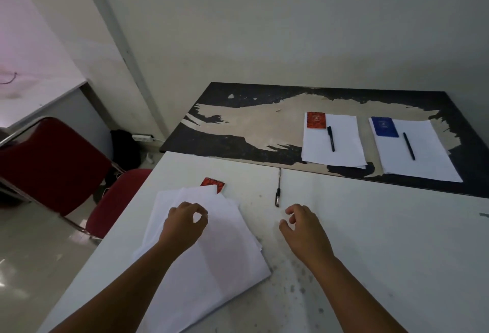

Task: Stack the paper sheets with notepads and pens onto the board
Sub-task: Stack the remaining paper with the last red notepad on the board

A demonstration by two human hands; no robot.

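Hovering: left hand (pixel 182 222) over loose sheets (pixel 209 248), table's left edge; both grips empty, fingers loosely curled. Two sets done on board (pixel 238 126). Next: gather sheets w/ right hand (pixel 301 224).

The red spiral notepad (pixel 214 184) on the white table (pixel 370 240) shows only its top corner; the rest lies under the loose pile of paper sheets (pixel 211 248). That pile runs off the bottom edge. The left hand (pixel 184 222) covers part of the top sheet, and whether its fingertips pinch the paper cannot be told. Both forearms are cut off at the bottom. The board (pixel 238 142) is clipped at the right edge (its far corner is lost). Cover print on the red notepad (pixel 316 120) and blue notepad (pixel 385 126) is probably a logo, too small to read.
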